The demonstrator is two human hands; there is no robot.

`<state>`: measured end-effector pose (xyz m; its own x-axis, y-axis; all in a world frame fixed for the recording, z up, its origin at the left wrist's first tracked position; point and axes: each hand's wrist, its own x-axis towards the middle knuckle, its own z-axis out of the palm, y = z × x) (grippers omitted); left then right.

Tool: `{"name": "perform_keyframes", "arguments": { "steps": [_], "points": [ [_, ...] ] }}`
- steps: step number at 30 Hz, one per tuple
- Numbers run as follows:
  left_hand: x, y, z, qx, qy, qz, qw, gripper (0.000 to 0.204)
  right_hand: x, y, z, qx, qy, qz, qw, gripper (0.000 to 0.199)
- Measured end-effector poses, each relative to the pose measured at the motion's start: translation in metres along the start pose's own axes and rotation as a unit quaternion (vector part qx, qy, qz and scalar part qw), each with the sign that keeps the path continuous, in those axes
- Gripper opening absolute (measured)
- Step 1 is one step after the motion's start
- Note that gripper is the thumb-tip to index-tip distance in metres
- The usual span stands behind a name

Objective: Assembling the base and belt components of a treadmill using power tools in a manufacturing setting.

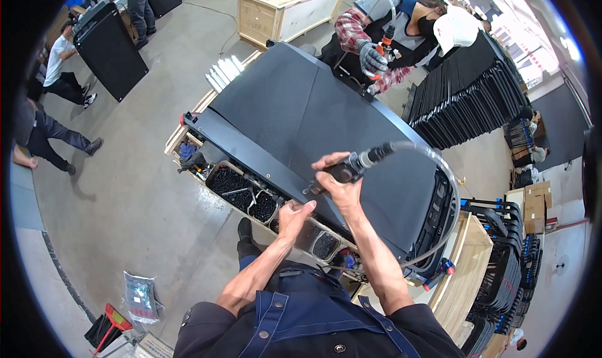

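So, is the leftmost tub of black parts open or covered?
Open: no lid on the tub; the black parts inside show.

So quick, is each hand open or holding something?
Left hand: curled by the edge of the dark panel; can't tell if it holds anything.
Right hand: holding a black tool.

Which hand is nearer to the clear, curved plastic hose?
Right. The right hand grips the black power tool joined to the hose; the left hand is farther away, at the near edge of the large dark-grey panel.

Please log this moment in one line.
Right fingers: holding black hosed tool; left fingers: at edge of dark panel; black parts: alongside.
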<state>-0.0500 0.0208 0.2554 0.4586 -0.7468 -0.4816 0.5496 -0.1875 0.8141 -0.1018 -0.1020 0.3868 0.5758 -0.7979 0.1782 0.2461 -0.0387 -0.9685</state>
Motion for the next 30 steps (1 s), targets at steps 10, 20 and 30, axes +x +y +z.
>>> {"name": "perform_keyframes", "arguments": {
  "steps": [10,20,30],
  "points": [
    [-0.001,-0.001,-0.005,0.018,-0.002,0.002,1.000,0.051,0.008,-0.008,0.012,-0.080,-0.088,0.081,0.990,0.032],
    [-0.003,0.005,-0.008,0.027,0.015,-0.015,0.999,0.036,-0.036,0.020,0.036,-0.060,0.100,-0.136,0.984,0.039],
    [0.008,-0.006,-0.014,0.053,0.016,0.012,0.998,0.040,-0.024,0.003,0.051,-0.037,0.168,-0.069,0.983,0.036]
  ]
}}
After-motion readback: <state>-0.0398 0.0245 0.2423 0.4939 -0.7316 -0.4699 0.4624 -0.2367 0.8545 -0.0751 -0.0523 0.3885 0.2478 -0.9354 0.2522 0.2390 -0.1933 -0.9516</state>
